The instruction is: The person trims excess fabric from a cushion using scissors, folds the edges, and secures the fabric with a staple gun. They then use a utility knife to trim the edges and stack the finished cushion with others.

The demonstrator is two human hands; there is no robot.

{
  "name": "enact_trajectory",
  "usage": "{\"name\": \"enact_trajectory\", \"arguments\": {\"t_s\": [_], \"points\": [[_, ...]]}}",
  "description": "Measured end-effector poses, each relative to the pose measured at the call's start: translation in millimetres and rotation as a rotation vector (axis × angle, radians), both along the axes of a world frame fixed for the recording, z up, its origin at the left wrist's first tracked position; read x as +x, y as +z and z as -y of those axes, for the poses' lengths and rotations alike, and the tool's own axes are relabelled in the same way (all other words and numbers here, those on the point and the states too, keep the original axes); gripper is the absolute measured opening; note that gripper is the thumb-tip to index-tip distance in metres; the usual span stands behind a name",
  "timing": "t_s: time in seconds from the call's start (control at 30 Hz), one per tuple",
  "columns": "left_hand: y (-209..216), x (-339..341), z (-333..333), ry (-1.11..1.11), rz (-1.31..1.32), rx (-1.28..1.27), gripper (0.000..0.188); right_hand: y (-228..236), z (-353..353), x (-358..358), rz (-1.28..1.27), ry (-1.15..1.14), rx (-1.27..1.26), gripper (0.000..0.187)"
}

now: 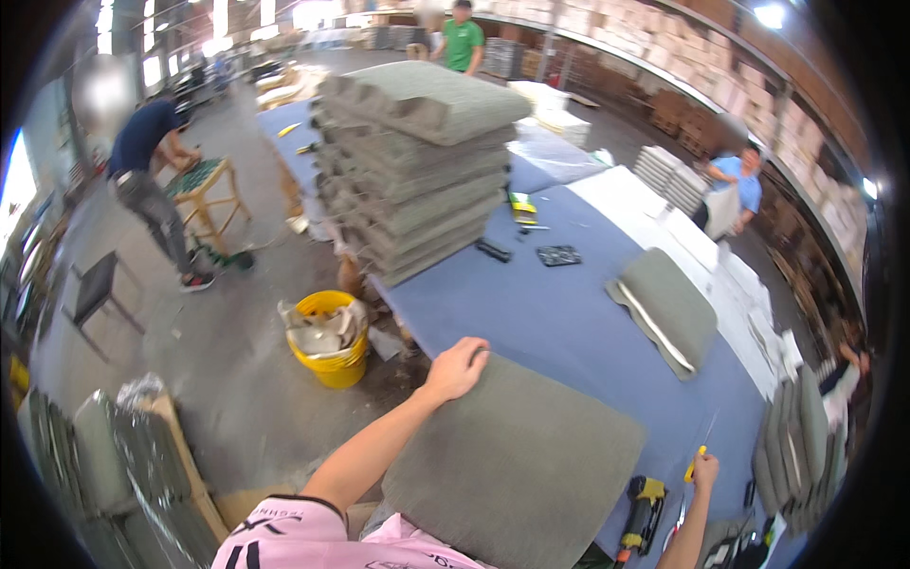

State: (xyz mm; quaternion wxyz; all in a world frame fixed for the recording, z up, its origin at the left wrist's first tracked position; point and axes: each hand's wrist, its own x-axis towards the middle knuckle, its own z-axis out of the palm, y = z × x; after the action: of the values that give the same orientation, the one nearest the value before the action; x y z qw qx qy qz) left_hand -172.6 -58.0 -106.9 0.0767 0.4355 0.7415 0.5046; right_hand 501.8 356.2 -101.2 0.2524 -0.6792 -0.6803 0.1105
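Observation:
A grey-green seat cushion [517,465] lies in front of me, partly on the blue-covered table and close against my body. My left hand [458,370] grips its far left corner, the fingers curled over the edge. To the right of the cushion, my right hand [703,471] is closed round a yellow-handled tool [700,453] with a thin metal shaft that points away from me. Between that hand and the cushion lies a black and yellow staple gun [643,517]. Red-handled scissors or a similar tool are partly hidden beside my right forearm.
A tall stack of grey-green cushions [408,171] stands at the table's far left. Another cushion [664,313] lies at right, near a black phone-like item [558,255]. A yellow bucket [327,341] of scraps is on the floor. Several people work around the hall.

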Motion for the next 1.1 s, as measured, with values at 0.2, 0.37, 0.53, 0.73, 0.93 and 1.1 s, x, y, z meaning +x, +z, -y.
{"name": "enact_trajectory", "arguments": {"t_s": [0.2,0.37,0.53,0.73,0.93,1.1], "points": [[-1.4,19.0,11.4,0.110,0.075,-0.088,0.044,120.8,82.0,-241.1,-0.674,0.453,-0.439,0.042],[-19.4,29.9,-5.0,0.173,0.003,-0.047,0.064,140.1,105.9,-371.2,-0.975,0.603,-0.421,0.055],[-32.3,5.1,14.9,0.309,0.050,0.103,0.047,135.5,155.9,-539.1,-0.863,0.933,-0.647,0.036],[-29.0,3.9,-4.8,0.281,0.306,0.093,0.054,102.3,134.6,-631.6,-0.985,0.998,-0.585,0.025],[-37.2,-4.5,0.4,0.328,0.234,0.084,0.053,51.0,188.4,-674.1,-0.562,1.053,-0.934,0.024],[-36.7,-3.3,-2.4,0.305,0.190,0.118,0.050,44.8,147.7,-666.8,-0.927,0.916,-0.680,0.029]]}}
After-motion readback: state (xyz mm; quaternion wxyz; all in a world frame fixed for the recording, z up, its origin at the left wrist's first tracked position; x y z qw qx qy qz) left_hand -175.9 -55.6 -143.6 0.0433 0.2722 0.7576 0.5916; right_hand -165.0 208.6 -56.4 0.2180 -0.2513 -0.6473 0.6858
